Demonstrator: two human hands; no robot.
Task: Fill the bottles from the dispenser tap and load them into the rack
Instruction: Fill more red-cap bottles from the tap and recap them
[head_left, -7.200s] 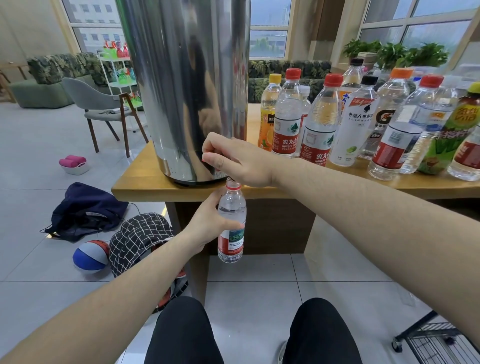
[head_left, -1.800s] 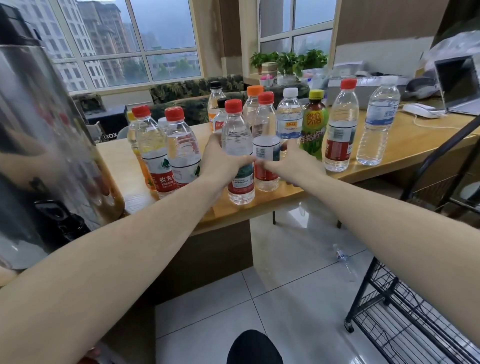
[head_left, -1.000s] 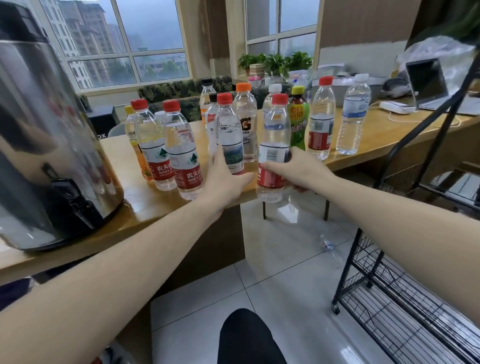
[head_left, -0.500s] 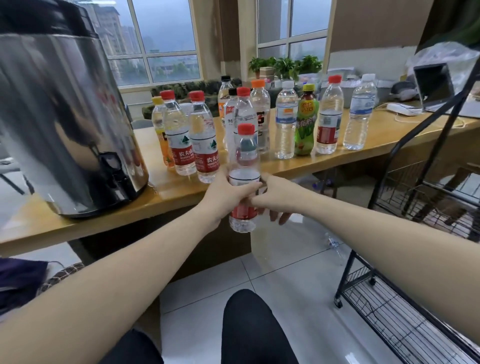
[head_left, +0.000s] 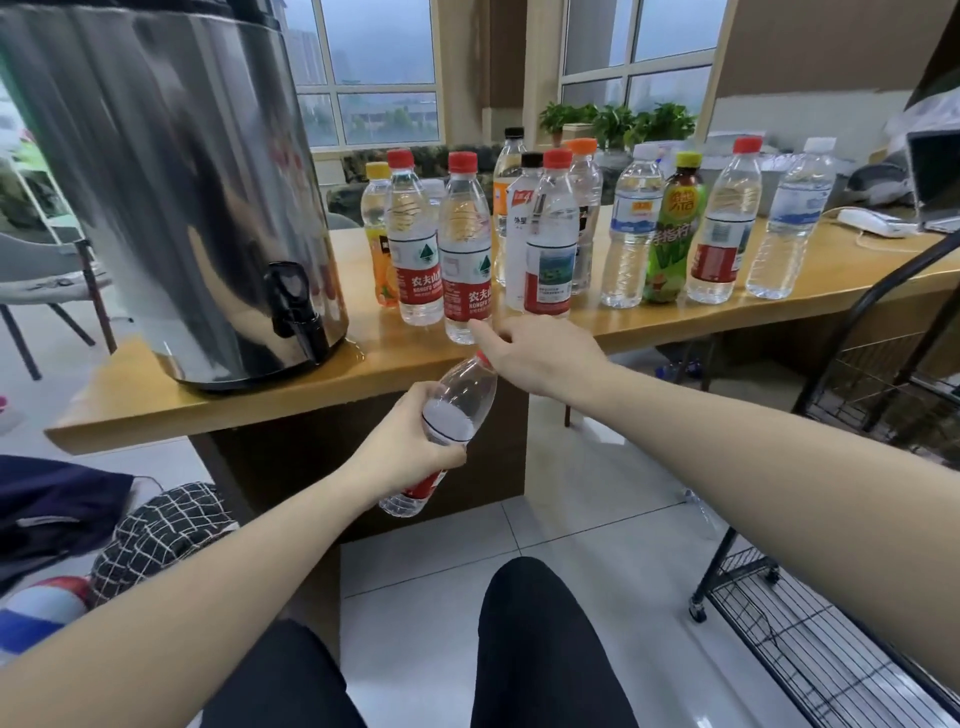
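My left hand (head_left: 410, 451) grips a clear bottle (head_left: 457, 405) with a red label around its middle. The bottle is tilted, below the table's front edge, its neck pointing up and right. My right hand (head_left: 540, 353) has its fingers curled over the bottle's red cap (head_left: 481, 357). The steel dispenser (head_left: 171, 176) stands on the table's left end. Its black tap (head_left: 293, 304) juts out over the table edge, up and left of the bottle. The black wire rack (head_left: 810, 654) is on the floor at the lower right.
Several capped bottles (head_left: 550, 234) stand in rows on the wooden table (head_left: 852, 270), just behind my right hand. A laptop (head_left: 935, 182) lies at the far right. Bags (head_left: 156, 530) and a ball (head_left: 36, 613) lie on the floor at left. My knees are at the bottom.
The bottle was lifted off the table by my right hand, passed into my left, lowered below the table edge and tilted. My right hand moved up onto its cap. My view swung left.
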